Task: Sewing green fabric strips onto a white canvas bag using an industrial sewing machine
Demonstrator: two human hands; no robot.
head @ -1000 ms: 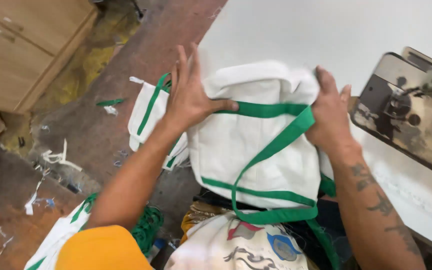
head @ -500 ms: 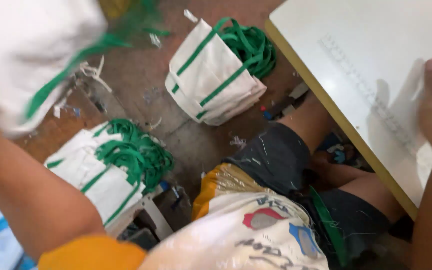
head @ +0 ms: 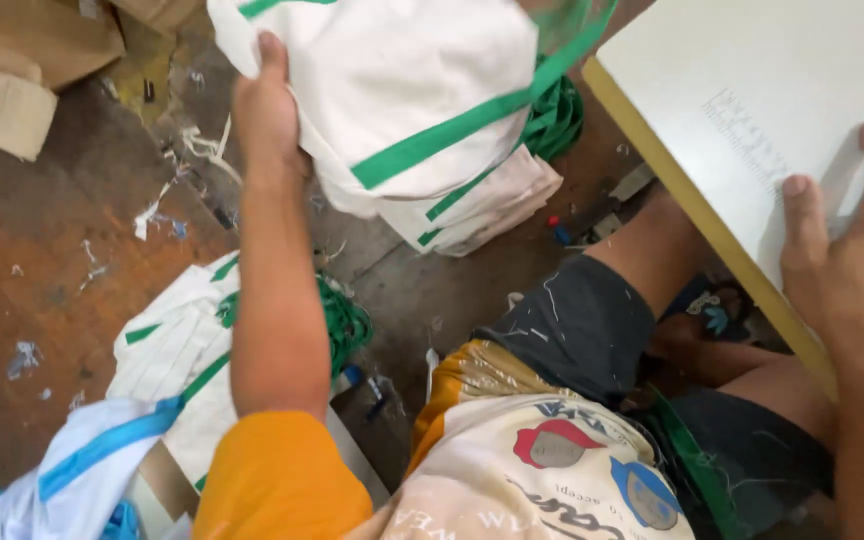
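Note:
My left hand grips the left side of a bundle of white cloth bags with green straps, held out over the floor to my left, just above another pile of the same bags. My right hand rests flat on the white sewing table at the right, fingers apart, holding nothing. A faint printed ruler marks the table top just beyond its fingertips.
A stack of white bags with green straps lies on the brown floor by my left arm, with white and blue cloth in front of it. Cardboard boxes stand at the upper left. Cloth scraps and threads litter the floor.
Both hands held the bag bundle on the table one second ago. My left hand has since swung it down to the floor side, and my right hand has let go and stayed on the table.

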